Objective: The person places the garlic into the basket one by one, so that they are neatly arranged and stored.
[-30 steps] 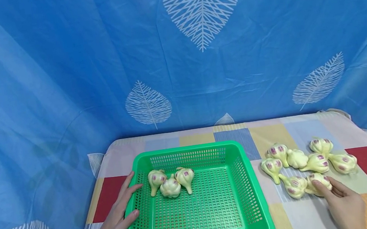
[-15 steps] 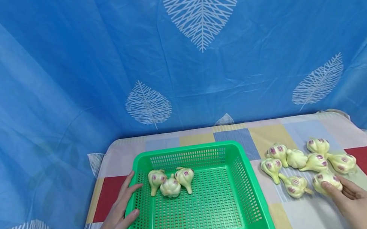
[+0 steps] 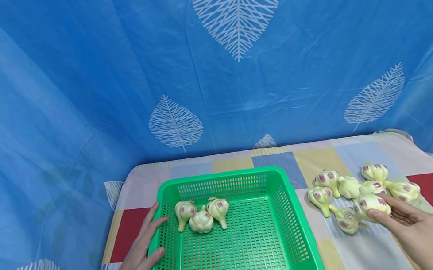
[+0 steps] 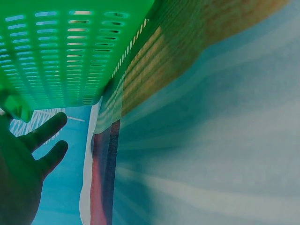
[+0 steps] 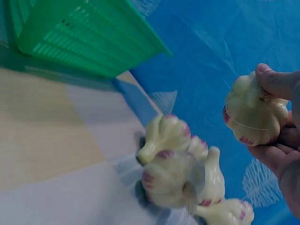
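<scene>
My right hand pinches a garlic bulb, pale with purple streaks, between thumb and fingers; it overlaps the group behind in the head view. The right wrist view shows this held bulb raised above the other bulbs. With fingers spread and fairly straight, my left hand rests at the left rim of a green plastic basket. Inside the basket, towards its back left, lie three garlic bulbs. In the left wrist view, part of the left hand shows beneath the basket wall.
Several more garlic bulbs lie clustered on the patchwork tablecloth, to the basket's right. A blue curtain with white leaf prints hangs behind and to the left of the table.
My right hand has drawn one garlic bulb away from the cluster to the right, then lifted it and brought it back leftward. The left hand and basket stay in place.
</scene>
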`<state>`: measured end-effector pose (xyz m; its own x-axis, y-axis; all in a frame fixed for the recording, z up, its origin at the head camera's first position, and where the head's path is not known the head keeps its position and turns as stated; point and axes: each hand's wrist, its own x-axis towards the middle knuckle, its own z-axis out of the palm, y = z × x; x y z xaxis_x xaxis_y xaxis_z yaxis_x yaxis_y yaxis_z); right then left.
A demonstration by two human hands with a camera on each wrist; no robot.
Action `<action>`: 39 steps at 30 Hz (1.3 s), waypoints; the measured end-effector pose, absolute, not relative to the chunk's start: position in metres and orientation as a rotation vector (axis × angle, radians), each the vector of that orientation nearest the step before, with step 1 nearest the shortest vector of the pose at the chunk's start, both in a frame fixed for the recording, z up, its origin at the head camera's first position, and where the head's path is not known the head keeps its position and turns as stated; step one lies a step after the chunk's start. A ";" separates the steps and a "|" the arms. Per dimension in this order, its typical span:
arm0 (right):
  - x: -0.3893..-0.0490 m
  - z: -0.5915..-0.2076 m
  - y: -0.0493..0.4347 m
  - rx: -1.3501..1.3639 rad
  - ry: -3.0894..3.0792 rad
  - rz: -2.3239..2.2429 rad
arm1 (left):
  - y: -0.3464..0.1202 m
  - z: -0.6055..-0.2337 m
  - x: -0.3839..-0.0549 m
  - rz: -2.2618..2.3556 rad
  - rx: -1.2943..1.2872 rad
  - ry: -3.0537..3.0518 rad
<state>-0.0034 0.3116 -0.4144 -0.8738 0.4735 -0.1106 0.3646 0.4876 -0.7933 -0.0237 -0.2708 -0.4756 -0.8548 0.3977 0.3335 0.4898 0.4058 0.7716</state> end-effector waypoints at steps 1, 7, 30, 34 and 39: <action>-0.004 -0.412 0.309 -0.696 -2.622 1.346 | -0.271 -0.476 -0.024 -1.458 -0.809 -2.550; -0.011 -0.400 0.291 -0.396 -2.683 1.379 | -0.271 -0.476 -0.024 -1.470 -0.823 -2.536; -0.077 -0.371 0.198 0.683 -2.887 1.380 | -0.271 -0.475 -0.023 -1.473 -0.810 -2.548; -0.094 -0.373 0.182 0.898 -2.980 1.224 | -0.271 -0.475 -0.023 -1.470 -0.806 -2.551; -0.110 -0.380 0.157 1.199 -2.988 1.142 | -0.270 -0.474 -0.023 -1.458 -0.790 -2.554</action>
<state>-0.1096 0.1571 -0.3797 -0.7208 -0.6931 -0.0065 -0.5121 0.5389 -0.6688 -0.0235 -0.2695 -0.4742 -0.8611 0.3883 0.3282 0.4800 0.4082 0.7765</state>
